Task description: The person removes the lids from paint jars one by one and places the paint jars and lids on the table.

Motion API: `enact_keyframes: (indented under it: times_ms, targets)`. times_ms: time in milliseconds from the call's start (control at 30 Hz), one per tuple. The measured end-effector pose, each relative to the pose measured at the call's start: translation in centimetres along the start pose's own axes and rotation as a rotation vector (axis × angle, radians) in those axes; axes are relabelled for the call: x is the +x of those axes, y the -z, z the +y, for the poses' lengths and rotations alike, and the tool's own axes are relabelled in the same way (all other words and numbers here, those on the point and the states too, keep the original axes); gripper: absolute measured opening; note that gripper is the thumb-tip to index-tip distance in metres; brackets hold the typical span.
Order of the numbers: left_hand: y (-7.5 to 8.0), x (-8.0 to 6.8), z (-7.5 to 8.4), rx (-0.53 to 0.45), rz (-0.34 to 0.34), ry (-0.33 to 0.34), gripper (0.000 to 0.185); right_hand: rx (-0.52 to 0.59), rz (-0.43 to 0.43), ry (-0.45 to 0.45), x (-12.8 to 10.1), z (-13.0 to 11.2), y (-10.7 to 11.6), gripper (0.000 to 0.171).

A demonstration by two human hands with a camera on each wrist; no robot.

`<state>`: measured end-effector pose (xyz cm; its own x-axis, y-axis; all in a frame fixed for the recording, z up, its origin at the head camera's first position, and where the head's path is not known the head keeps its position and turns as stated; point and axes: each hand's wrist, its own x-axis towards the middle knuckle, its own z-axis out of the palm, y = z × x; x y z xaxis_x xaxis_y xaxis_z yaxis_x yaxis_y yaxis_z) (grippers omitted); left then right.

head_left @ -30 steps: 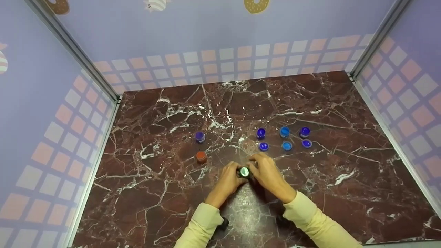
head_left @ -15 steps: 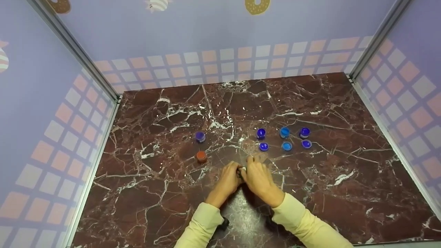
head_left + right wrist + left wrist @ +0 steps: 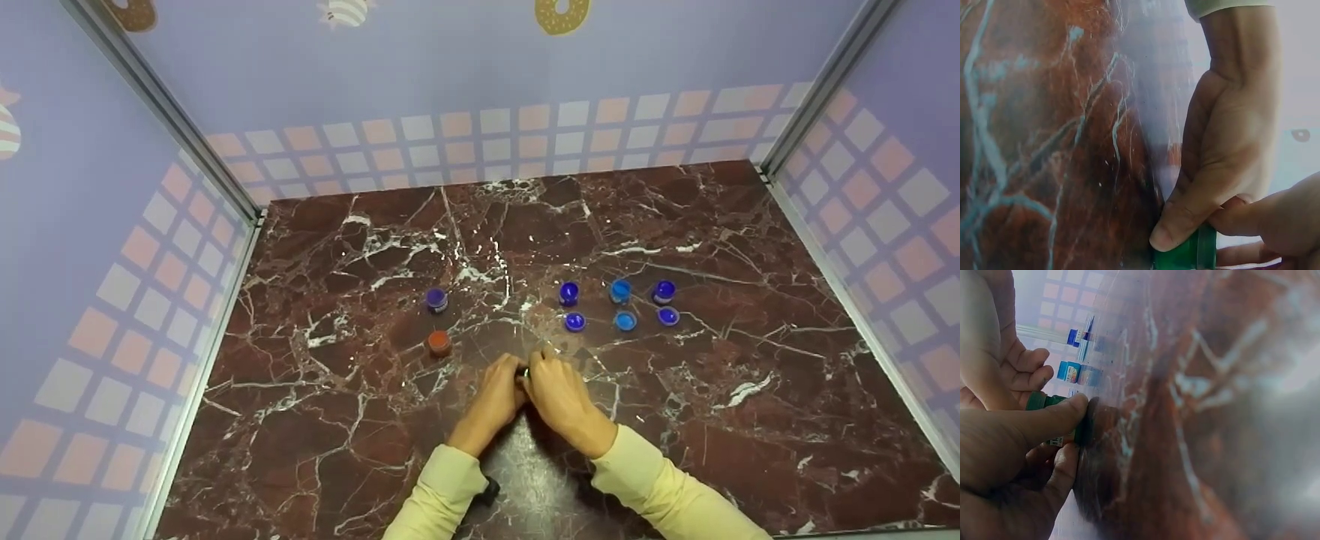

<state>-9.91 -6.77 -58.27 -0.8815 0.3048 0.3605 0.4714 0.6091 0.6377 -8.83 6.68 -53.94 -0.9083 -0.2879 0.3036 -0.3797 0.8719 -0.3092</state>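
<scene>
Between both hands, low over the marble table, is a small green paint jar [image 3: 1179, 256] with a green lid [image 3: 1036, 400]. My left hand [image 3: 495, 391] grips the jar's body, its thumb [image 3: 1067, 413] on the side near the base. From the right, my right hand [image 3: 561, 396] curls over the jar's top and pinches the lid, thumb and finger beside it in the right wrist view. Seen from the head, the hands hide nearly all of the jar.
Beyond my right hand stand a violet-blue jar [image 3: 568, 293], a light blue jar [image 3: 620, 291] and another violet-blue jar [image 3: 664, 291], uncapped. A lid [image 3: 625, 321] lies before each. Left stand a purple jar [image 3: 436, 300] and an orange jar [image 3: 439, 343]. Patterned panels [image 3: 480, 67] enclose the table.
My right hand has moved left onto the jar's top, covering the shiny lid that showed a second ago. My left hand has stayed in place on the jar.
</scene>
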Motion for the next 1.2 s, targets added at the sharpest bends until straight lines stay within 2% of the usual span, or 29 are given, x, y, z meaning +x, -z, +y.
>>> enact_keyframes:
  times_ms: [133, 333, 600, 767, 967, 1200]
  targets:
    - [0.0, 0.0, 0.0, 0.014, -0.008, 0.017, 0.024, 0.09, -0.052, 0.079, 0.2, 0.7, 0.4, 0.022]
    - [0.1, 0.1, 0.2, -0.006, -0.047, 0.088, 0.028, 0.21, -0.142, 0.203, 0.6, 2.2, 1.1, 0.023]
    - [0.2, 0.2, 0.5, -0.028, -0.094, 0.157, 0.029, 0.227, -0.235, 0.366, 1.2, 3.4, 1.7, 0.022]
    - [0.3, 0.1, 0.6, -0.025, -0.102, 0.168, 0.034, 0.223, -0.285, 0.469, 1.6, 3.9, 2.1, 0.021]
    - [0.3, 0.2, 0.6, -0.025, -0.098, 0.159, 0.037, 0.279, -0.305, 0.485, 1.7, 4.4, 2.2, 0.035]
    - [0.2, 0.2, 1.1, -0.009, -0.099, 0.172, 0.034, 0.495, -0.275, 0.366, 1.4, 5.8, 1.8, 0.035]
